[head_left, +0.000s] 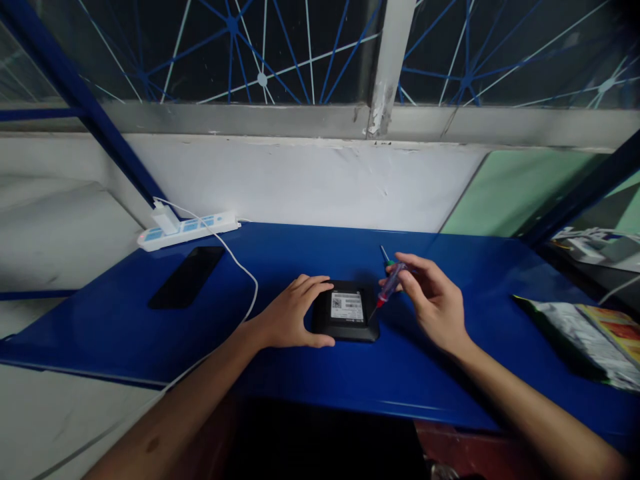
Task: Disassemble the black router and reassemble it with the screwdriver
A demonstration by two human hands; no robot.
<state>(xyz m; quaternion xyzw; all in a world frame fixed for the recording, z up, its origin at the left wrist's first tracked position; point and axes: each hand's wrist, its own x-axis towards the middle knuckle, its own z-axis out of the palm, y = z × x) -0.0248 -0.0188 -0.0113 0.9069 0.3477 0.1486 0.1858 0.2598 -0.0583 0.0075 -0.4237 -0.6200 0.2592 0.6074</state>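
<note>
Flanking the black device (346, 310) — phone (187, 278), packet (583, 339)

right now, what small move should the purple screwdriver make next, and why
Probably tilt the purple screwdriver more upright: the right hand holds it slanted, its tip by the right side of the black device, while the left hand holds the other side. Its exact contact is too small to tell.
</note>
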